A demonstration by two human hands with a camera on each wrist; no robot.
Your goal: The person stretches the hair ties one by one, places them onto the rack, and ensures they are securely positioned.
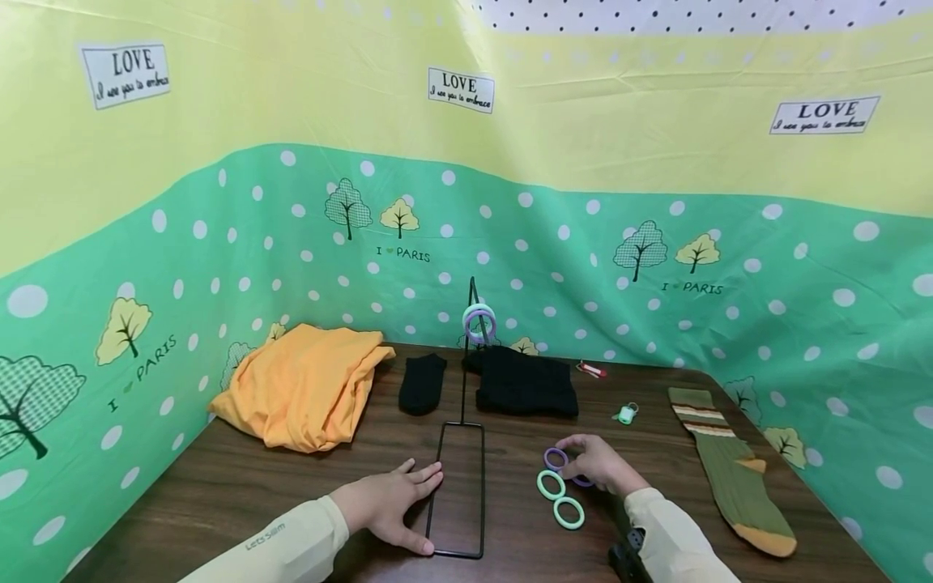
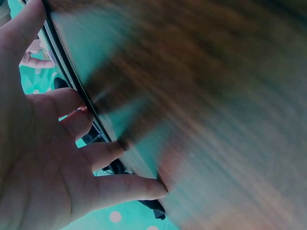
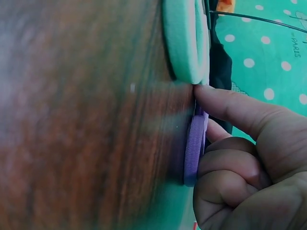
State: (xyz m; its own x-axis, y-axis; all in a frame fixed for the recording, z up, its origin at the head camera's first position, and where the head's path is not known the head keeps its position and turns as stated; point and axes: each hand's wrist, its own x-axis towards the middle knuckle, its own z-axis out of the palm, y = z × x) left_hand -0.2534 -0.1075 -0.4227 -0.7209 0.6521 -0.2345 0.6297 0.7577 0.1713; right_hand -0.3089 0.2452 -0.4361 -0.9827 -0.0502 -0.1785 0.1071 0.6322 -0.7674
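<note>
My left hand (image 1: 394, 504) rests with spread fingers on the base of a black wire stand (image 1: 483, 494), thumb at its near corner. In the left wrist view the fingertips touch the dark rod (image 2: 67, 67). My right hand (image 1: 599, 463) pinches the edge of a purple ring (image 1: 547, 455) between thumb and index finger, low at the table. Another purple ring (image 3: 193, 153) lies under its curled fingers. Two mint green rings (image 1: 561, 494) lie just to the left and nearer. On the stand's upright hang a mint ring and a purple ring (image 1: 490, 334).
An orange cloth (image 1: 306, 389) lies at the back left. Behind the stand are a black sock (image 1: 422, 385) and folded black fabric (image 1: 528, 385). A red small item (image 1: 592, 370), a green key tag (image 1: 626, 414) and an olive sock (image 1: 729, 478) lie to the right.
</note>
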